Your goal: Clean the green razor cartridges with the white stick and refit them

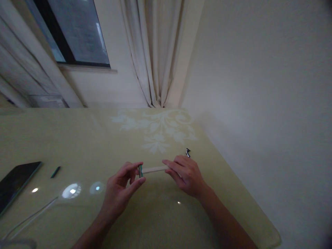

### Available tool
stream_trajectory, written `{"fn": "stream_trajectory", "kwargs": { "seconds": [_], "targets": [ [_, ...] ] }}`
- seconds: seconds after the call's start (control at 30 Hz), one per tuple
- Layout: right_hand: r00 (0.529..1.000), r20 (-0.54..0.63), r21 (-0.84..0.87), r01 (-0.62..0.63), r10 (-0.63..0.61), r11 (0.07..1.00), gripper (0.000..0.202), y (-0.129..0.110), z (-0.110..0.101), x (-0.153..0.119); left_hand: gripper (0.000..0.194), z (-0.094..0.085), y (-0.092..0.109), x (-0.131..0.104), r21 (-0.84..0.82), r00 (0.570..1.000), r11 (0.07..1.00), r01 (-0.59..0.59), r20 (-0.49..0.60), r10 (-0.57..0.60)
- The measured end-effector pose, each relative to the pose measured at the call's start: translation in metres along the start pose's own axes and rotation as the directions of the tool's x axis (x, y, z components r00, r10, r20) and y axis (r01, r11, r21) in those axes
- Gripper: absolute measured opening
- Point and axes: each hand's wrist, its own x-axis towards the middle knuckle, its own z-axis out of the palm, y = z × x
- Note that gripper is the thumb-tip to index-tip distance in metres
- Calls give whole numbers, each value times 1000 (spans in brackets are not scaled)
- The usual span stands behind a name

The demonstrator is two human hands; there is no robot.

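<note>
pale curtains [155, 52] flank a window [80, 31]

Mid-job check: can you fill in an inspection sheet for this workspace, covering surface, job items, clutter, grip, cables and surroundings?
Surface: glossy yellow-green table with a pale floral pattern and light reflections.
Job items: pale stick reaching to a small green-edged head; whether they are joined, cannot tell.
Clutter: dark flat panel and small dark strip at left; dark shiny piece just beyond the right hand.
Grip, left: left hand pinches the head between finger and thumb.
Grip, right: fingers and thumb hold the stick's other end.
Cables: pale cable at lower left, apart from both hands.
Surroundings: window, curtain, plain wall.
</note>
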Motion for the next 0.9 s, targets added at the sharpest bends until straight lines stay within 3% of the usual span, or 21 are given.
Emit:
{"fn": "stream_trajectory", "kwargs": {
  "seconds": [0.5, 0.9],
  "targets": [
    [1000, 16, 78, 1, -2, 997, 44, -10, 9, 1, 33, 1, -6, 0, -21, 1000, 1000, 15, 3, -15],
    [1000, -1, 37, -10, 10, 999, 46, -8, 12, 0, 35, 0, -6, 2, 11, 1000, 1000, -27, 15, 26]
  ]
}}
